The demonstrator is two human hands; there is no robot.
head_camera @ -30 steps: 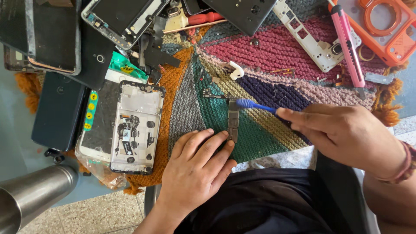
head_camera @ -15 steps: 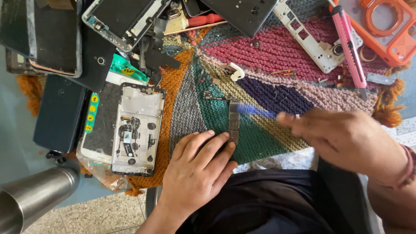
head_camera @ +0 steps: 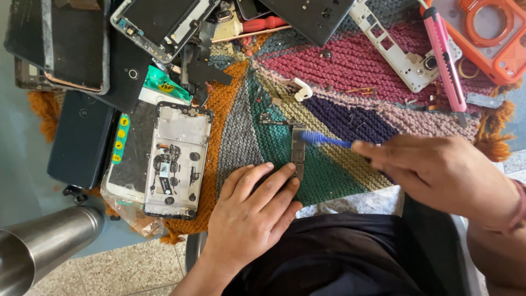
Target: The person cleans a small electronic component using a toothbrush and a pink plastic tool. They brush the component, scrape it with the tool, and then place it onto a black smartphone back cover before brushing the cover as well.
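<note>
A narrow circuit board [head_camera: 298,152] is pinned flat on a multicoloured knitted mat [head_camera: 339,118] at the counter's near edge, its long axis running away from the body. The left hand [head_camera: 253,216] is laid palm down just below it, fingers spread and extended, with the fingertips pressed to the board's lower end. The right hand [head_camera: 441,172] is closed around the handle of a small blue brush [head_camera: 323,139], whose bristled tip is held against the board's upper right edge.

The board is judged to be light, thin and stiff, yet fragile: it is likely to snap or shed tiny components if bent or squeezed. It is best gripped by its long bare edges rather than across its populated face, and the soft mat should keep it from sliding.

Surrounding the work are an opened white phone frame [head_camera: 178,159] to the left, several dark phone backs and screens [head_camera: 76,49] piled at the upper left, a pink utility knife [head_camera: 445,55], an orange phone case [head_camera: 490,35] and a white inner frame [head_camera: 400,52] at the upper right. A steel flask [head_camera: 44,249] is seen at the lower left.
</note>
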